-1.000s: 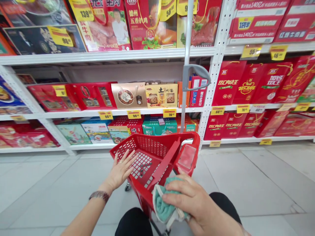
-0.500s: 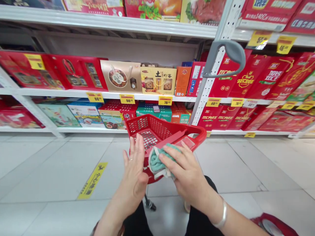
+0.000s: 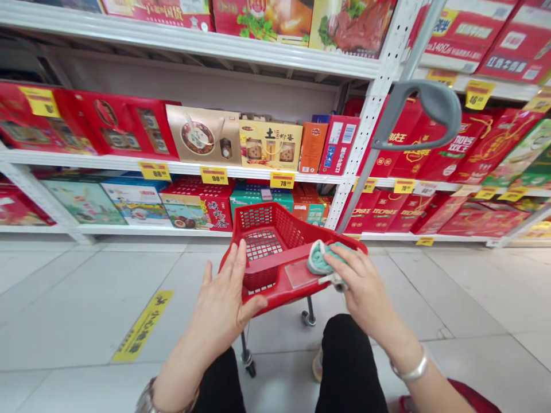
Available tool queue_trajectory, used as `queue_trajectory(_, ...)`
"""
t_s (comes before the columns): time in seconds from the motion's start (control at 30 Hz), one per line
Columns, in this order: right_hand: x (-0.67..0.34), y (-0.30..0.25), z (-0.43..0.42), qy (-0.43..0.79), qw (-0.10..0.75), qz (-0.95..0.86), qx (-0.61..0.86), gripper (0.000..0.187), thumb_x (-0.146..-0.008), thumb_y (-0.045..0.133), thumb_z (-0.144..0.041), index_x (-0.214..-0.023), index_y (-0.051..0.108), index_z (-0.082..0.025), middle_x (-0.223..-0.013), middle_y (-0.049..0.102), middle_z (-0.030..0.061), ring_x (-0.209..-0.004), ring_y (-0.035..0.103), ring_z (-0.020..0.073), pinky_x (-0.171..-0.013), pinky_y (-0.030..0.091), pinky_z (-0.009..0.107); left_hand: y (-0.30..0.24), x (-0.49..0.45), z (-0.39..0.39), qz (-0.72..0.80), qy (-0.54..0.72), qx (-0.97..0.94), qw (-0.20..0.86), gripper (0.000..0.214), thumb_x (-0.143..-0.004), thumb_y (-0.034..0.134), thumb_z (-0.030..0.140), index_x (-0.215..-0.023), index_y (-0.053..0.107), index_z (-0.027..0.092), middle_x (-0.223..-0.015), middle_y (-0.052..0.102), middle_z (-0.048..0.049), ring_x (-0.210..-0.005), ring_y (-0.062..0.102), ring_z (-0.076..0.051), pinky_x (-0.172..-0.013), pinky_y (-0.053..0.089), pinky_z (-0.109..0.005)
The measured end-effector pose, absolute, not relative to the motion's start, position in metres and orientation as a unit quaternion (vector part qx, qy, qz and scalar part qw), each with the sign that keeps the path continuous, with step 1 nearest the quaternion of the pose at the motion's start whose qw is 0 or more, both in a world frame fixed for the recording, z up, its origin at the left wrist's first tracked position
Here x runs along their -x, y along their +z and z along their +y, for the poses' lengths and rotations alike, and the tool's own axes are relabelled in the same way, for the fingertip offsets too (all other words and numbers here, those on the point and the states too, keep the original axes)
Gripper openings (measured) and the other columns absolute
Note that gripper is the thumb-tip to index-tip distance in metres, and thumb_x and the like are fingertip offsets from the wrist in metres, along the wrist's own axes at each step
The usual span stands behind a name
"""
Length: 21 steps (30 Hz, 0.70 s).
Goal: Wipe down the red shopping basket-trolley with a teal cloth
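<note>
A red plastic shopping basket (image 3: 269, 219) on a wheeled frame stands in front of me, with a grey curved handle (image 3: 415, 112) on a metal pole rising from it. My left hand (image 3: 224, 304) rests with spread fingers against the basket's near left edge. My right hand (image 3: 365, 281) presses a crumpled teal cloth (image 3: 327, 258) onto the basket's far right rim, beside a clear flat panel (image 3: 299, 274). Part of the cloth is hidden under my fingers.
White metal shelves (image 3: 193, 169) of boxed gift packs with yellow price tags run along the front. A yellow floor sticker (image 3: 142, 326) lies on the pale tiles at left. My black-trousered legs (image 3: 348, 367) are below the basket, and a red bag (image 3: 451, 398) shows at bottom right.
The cloth and my right hand have slid rightward along the basket, away from my left hand. The basket now sits lower and flatter in view, and the grey handle has shifted right.
</note>
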State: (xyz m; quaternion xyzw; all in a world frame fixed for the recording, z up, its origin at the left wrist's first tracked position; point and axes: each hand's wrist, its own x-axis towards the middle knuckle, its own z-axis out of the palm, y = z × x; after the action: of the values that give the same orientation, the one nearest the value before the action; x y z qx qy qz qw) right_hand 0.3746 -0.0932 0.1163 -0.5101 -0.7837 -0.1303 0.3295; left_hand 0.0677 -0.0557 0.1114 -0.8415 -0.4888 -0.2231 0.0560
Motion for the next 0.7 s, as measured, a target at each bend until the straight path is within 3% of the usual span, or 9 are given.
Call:
queue_trajectory(0.17,-0.433,0.106,-0.089,-0.161,0.329,-0.755,0.543,0.064,-0.083,0.039,0.001,-0.138,0.058,-0.027,-0.139,0.060,0.0105,-0.123,0.056,0.0279,-0.103,0.048,0.054,0.113,-0.063,-0.054,-0.506,-0.221,0.832,0.048,0.088,-0.098,0.032,0.062,-0.160,-0.012,0.018,-0.154,0.047,-0.0219,-0.132,0.057,-0.034,-0.115,0.033,-0.063)
queue_trajectory(0.27,-0.433,0.113,-0.094,-0.216,0.331,-0.711,0.581,0.058,-0.085,0.043,-0.003,-0.135,0.061,-0.026,-0.133,0.063,0.0116,-0.115,0.059,0.0297,-0.099,0.049,0.054,0.115,-0.064,-0.057,-0.498,-0.224,0.837,0.043,0.090,-0.097,0.029,0.066,-0.160,-0.012,0.018,-0.152,0.050,-0.0212,-0.126,0.061,-0.034,-0.114,0.033,-0.064)
queue_trajectory(0.43,-0.350,0.136,-0.111,-0.196,0.385,-0.739,0.517,0.058,-0.090,0.044,-0.005,-0.143,0.052,-0.025,-0.137,0.060,0.0094,-0.120,0.055,0.0269,-0.105,0.045,0.050,0.113,-0.064,-0.061,-0.490,-0.242,0.836,0.048,0.094,-0.093,0.019,0.076,-0.160,-0.012,0.018,-0.154,0.048,-0.0221,-0.124,0.063,-0.032,-0.117,0.030,-0.061)
queue_trajectory(0.53,-0.283,0.140,-0.119,-0.155,0.332,-0.815,0.449,0.054,-0.090,0.047,-0.007,-0.140,0.055,-0.028,-0.144,0.059,0.0032,-0.123,0.051,0.0283,-0.115,0.032,0.056,0.109,-0.058,-0.062,-0.477,-0.253,0.840,0.055,0.095,-0.090,0.008,0.078,-0.160,-0.013,0.018,-0.156,0.045,-0.0213,-0.130,0.060,-0.032,-0.116,0.033,-0.057)
queue_trajectory(0.7,-0.247,0.133,-0.124,-0.110,0.291,-0.846,0.432,0.055,-0.087,0.055,-0.011,-0.141,0.054,-0.024,-0.146,0.057,0.0058,-0.127,0.047,0.0306,-0.112,0.034,0.056,0.104,-0.041,-0.062,-0.454,-0.262,0.847,0.081,0.093,-0.087,-0.001,0.077,-0.161,-0.010,0.020,-0.156,0.045,-0.0185,-0.134,0.057,-0.030,-0.115,0.037,-0.051)
